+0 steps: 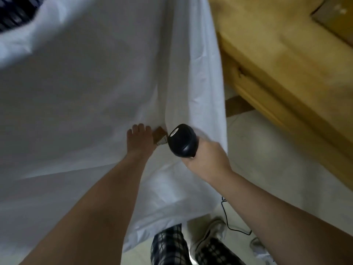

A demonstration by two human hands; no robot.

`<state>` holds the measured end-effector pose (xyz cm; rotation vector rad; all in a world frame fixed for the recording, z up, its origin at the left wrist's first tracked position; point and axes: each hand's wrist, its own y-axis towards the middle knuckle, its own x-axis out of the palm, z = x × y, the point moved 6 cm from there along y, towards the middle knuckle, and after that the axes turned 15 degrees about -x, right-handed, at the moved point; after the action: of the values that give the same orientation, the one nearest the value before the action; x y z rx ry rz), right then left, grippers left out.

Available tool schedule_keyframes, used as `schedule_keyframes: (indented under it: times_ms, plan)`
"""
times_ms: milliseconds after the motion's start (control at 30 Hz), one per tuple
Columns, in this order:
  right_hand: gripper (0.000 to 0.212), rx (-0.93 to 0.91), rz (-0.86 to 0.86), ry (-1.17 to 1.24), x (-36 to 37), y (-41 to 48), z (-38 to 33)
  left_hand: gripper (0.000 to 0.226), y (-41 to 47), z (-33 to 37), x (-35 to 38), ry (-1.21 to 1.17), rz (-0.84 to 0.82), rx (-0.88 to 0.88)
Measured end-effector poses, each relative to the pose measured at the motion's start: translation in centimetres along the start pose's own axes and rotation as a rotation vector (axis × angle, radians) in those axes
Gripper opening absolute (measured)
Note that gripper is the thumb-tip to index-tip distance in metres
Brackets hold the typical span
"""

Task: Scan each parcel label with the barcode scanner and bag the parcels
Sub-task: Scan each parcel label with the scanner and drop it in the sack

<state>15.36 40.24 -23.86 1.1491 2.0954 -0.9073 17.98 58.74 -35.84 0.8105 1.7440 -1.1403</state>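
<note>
- A shoe [212,232] stands on the pale floor [267,142].
- The right hand [206,155] grips the black barcode scanner [182,139].
- Just beside it, the left hand [140,139] holds a brown parcel [158,135] against the white bag [95,83].
- A wooden desk [286,64] is beyond, on the right.

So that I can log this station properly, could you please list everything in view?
bag: one, white, fills left and middle
parcel: one, brown, mostly hidden at the bag's fold
scanner: one, black, centre
wooden furniture: one, yellowish, upper right
cable: one, black, on the floor, lower right
floor: pale, right side
trousers: dark plaid, bottom
shoe: one, pale, bottom
left hand: at the bag's fold beside the parcel; grip unclear
right hand: grips the scanner
</note>
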Motion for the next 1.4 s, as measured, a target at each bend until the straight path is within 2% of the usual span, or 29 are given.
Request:
schedule_keyframes:
  times_ms: [167, 233, 367, 433, 500, 567, 700, 867, 967, 1167, 1300, 1400]
  plan:
    - [0.021, 0.01, 0.016, 0.033, -4.0, -4.1, -2.4, 0.051, -5.6, 0.7, -7.8, -0.132, 0.125, 0.06]
    - [0.018, 0.032, 0.06, 0.079, -6.5, -6.0, -2.9, 0.06, -8.4, 1.0, -10.9, -0.193, 0.023, 0.026]
    - [0.017, 0.119, 0.212, 0.218, -12.0, -10.2, -2.0, 0.063, -13.1, 1.1, -17.2, -0.43, 0.064, 0.011]
    - [0.02, 0.135, 0.335, 0.284, -15.2, -12.1, -1.3, 0.06, -15.3, 1.9, -20.9, -0.523, 0.123, 0.076]
    - [0.037, 0.179, 0.448, 0.308, -18.4, -13.8, -0.6, 0.057, -16.9, 3.6, -24.4, -0.563, 0.19, 0.188]
    - [0.043, 0.242, 0.529, 0.34, -20.7, -15.1, 0.2, 0.054, -18.0, 5.8, -27.5, -0.574, 0.237, 0.31]
    - [0.03, 0.279, 0.676, 0.388, -23.7, -17.2, 1.7, 0.053, -19.0, 11.3, -31.7, -0.477, 0.232, 0.527]
    - [0.032, 0.351, 0.818, 0.421, -26.4, -20.9, 4.5, 0.053, -21.2, 18.6, -35.3, -0.335, 0.273, 0.744]
    - [0.014, 0.442, 0.881, 0.458, -28.0, -24.3, 6.7, 0.054, -23.2, 22.8, -36.4, -0.319, 0.234, 0.81]
    - [0.025, 0.567, 1.062, 0.528, -31.0, -31.0, 12.2, 0.061, -27.9, 30.5, -37.8, -0.289, 0.211, 0.941]
    - [0.024, 0.58, 1.104, 0.536, -32.5, -33.0, 14.5, 0.07, -29.7, 35.0, -38.1, -0.158, 0.248, 0.976]
    - [0.023, 0.559, 1.086, 0.554, -33.2, -33.2, 15.4, 0.086, -29.5, 37.0, -38.0, -0.059, 0.256, 0.936]
